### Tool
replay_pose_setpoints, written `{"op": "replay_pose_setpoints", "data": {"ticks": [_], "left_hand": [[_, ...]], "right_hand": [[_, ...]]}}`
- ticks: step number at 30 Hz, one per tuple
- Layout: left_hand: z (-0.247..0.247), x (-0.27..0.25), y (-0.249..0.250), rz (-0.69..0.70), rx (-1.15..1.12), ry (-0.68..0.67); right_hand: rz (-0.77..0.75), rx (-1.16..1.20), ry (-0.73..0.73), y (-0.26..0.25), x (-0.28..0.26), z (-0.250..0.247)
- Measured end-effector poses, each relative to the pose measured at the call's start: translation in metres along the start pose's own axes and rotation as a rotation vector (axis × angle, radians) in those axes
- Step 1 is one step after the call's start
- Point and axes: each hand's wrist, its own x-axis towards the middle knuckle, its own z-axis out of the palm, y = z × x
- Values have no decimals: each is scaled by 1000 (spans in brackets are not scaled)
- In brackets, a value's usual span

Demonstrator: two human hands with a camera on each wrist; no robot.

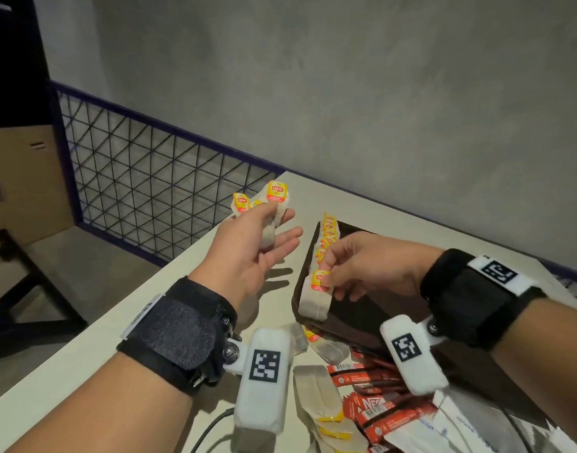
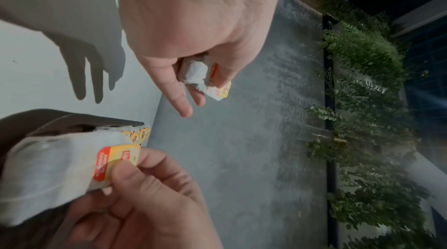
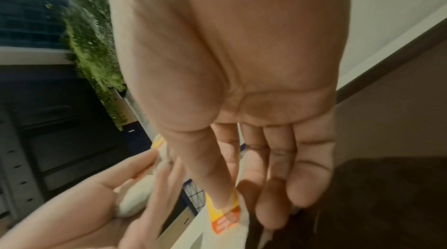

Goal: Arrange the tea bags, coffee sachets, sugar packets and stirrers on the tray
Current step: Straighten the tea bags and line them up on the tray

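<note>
Presently, one tea bag [image 1: 315,295] stands at the near left edge of the dark tray [image 1: 372,325], its yellow and red tag pinched between thumb and forefinger of the right hand [image 1: 362,268]; the remaining fingers [image 3: 312,180] of that hand hang loosely curled beside it. Behind this bag a row of tea bags [image 1: 328,237] runs along the tray's left side, tags upward. The left hand [image 1: 257,243] is raised above the surface [image 1: 169,289], left of the tray, and holds a bunch of tea bags [image 1: 274,204] under its thumb, tags pointing up, while its other fingers are spread nearly straight. Near the front edge, loose tea bags [image 1: 320,397] lie scattered beside a heap of red coffee sachets [image 1: 372,397] and white sugar packets [image 1: 444,423]; some of these overlap the tray's near corner. No stirrer can be made out with certainty.

The surface is pale and matt, and the shadow of the left hand falls on it. A dark cable [image 1: 212,426] crosses its front edge. A grey wall [image 1: 346,93] stands behind, with a dark wire-mesh railing [image 1: 143,171] to the left and a cardboard box [image 1: 22,178] beyond it. The wrist views show green foliage [image 2: 362,81] on a neighbouring wall.
</note>
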Motion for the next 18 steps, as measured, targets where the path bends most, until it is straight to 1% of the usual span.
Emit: {"op": "replay_pose_setpoints", "data": {"ticks": [6, 12, 15, 18], "left_hand": [[1, 0, 0, -14, 14, -2], [3, -2, 0, -10, 12, -11], [2, -2, 0, -5, 6, -11], [2, -2, 0, 0, -1, -9]], "right_hand": [[111, -32, 156, 6, 26, -8], [149, -7, 240, 11, 31, -8], [179, 126, 324, 17, 28, -9], [249, 317, 319, 24, 25, -7]]}}
